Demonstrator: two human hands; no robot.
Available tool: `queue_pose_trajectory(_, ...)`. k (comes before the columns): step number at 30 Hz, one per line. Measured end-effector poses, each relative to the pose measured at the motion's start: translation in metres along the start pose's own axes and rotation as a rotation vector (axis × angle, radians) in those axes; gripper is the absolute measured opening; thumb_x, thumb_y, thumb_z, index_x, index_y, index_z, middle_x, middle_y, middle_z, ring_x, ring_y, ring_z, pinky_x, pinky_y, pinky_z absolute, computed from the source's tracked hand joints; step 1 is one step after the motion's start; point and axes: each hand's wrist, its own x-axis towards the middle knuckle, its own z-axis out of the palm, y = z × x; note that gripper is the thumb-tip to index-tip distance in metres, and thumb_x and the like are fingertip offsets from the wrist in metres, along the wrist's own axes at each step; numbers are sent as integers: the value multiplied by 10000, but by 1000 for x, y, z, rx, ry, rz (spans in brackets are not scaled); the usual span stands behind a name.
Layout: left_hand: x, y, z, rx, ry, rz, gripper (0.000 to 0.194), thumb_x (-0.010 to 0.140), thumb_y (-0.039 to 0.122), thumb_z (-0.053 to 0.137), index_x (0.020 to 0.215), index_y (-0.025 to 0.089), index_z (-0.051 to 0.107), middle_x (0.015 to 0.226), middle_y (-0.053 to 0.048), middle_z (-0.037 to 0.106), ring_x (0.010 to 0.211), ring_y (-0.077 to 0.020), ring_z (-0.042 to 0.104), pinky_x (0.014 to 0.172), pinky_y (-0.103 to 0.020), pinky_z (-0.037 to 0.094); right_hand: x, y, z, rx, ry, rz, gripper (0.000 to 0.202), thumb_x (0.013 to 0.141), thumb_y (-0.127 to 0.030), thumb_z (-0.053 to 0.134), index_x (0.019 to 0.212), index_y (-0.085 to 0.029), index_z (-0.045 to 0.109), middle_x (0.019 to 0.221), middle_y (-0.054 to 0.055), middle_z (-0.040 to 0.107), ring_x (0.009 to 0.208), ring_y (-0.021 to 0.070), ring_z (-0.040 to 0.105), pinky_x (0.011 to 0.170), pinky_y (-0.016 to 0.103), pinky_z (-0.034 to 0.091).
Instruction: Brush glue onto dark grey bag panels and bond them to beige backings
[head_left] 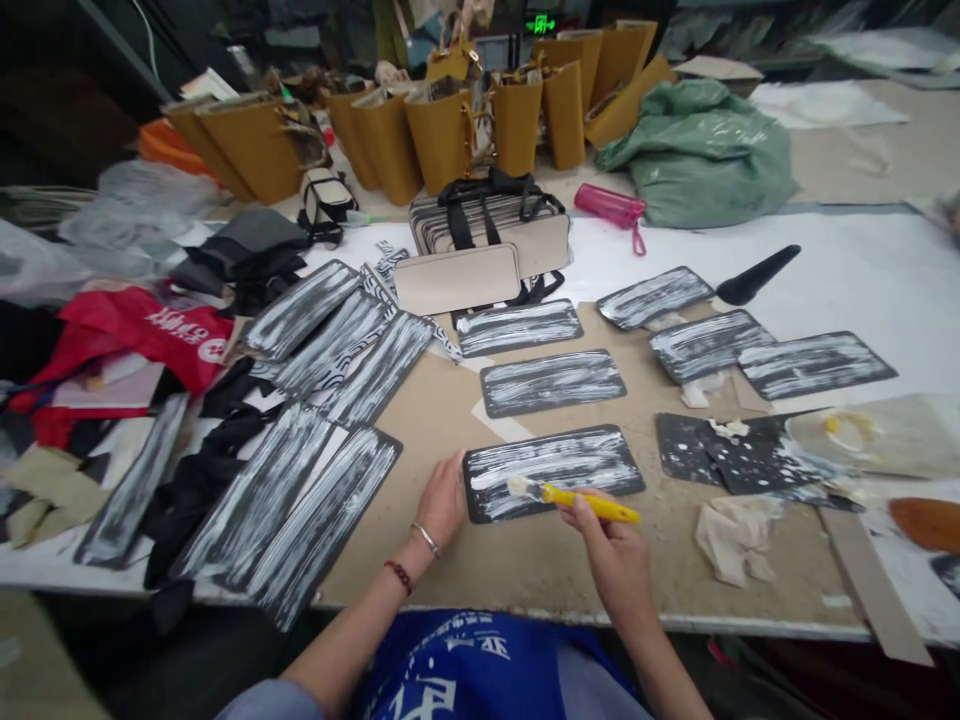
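In my right hand [611, 545] is a yellow-handled paintbrush [592, 502], its pale bristles lying over a dark rounded panel [559, 455] streaked with white paste. My left hand [444, 500] is at that panel's left edge, its fingertips closed against the border; the exact grip is partly hidden. Behind it lie a second streaked panel [553, 383] and a third one [517, 327]. More coated panels [322, 510] lie slanted at the left, and others [816, 364] at the right.
Mustard bags [442, 135] stand along the back near a green plastic bag [705, 150] and a pink pouch [606, 203]. Beige panels [457, 280] sit mid-table. Red cloth [150, 335] lies left; a crumpled rag [739, 538] and paste-spattered board [690, 445] lie right.
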Motion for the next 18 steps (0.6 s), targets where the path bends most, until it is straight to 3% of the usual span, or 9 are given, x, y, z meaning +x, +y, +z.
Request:
queue_pose_trajectory(3, 16, 0, -3, 47, -141, -52, 445, 806, 87, 350, 1217, 166, 502, 909, -82, 580, 836, -167, 553, 808, -309, 481, -2, 8, 35, 115, -95, 47, 403, 711, -521, 620, 896, -162, 632, 897, 78, 686, 753, 232, 667, 741, 399, 558)
queue_pose_trajectory(5, 20, 0, -5, 53, -172, -41, 426, 803, 90, 356, 1178, 170, 543, 857, -71, 567, 799, -163, 544, 783, -291, 479, 0, 13, 52, 180, -139, 86, 405, 699, -526, 628, 880, -163, 628, 835, 67, 692, 741, 238, 669, 721, 397, 565)
queue_pose_trajectory(9, 19, -1, -6, 55, -189, -11, 437, 798, 94, 361, 1185, 180, 547, 834, -57, 542, 765, -155, 522, 762, -270, 471, 6, 21, 62, 209, -147, 130, 451, 655, -551, 649, 870, -155, 623, 787, 62, 695, 733, 249, 672, 707, 397, 569)
queue_pose_trajectory(13, 15, -1, -7, 81, -185, 44, 446, 802, 111, 371, 1214, 188, 526, 817, -48, 515, 752, -155, 498, 738, -263, 462, 15, 25, 37, 129, -51, 92, 447, 689, -524, 638, 921, -142, 624, 856, 80, 698, 773, 248, 671, 751, 409, 555)
queue_pose_trajectory(18, 14, -1, -7, 54, -199, 38, 435, 823, 124, 343, 1219, 166, 520, 814, -55, 507, 749, -161, 503, 735, -274, 464, 30, 23, -20, -58, 238, 35, 505, 700, -567, 591, 947, -127, 629, 831, 96, 698, 772, 258, 669, 784, 434, 528)
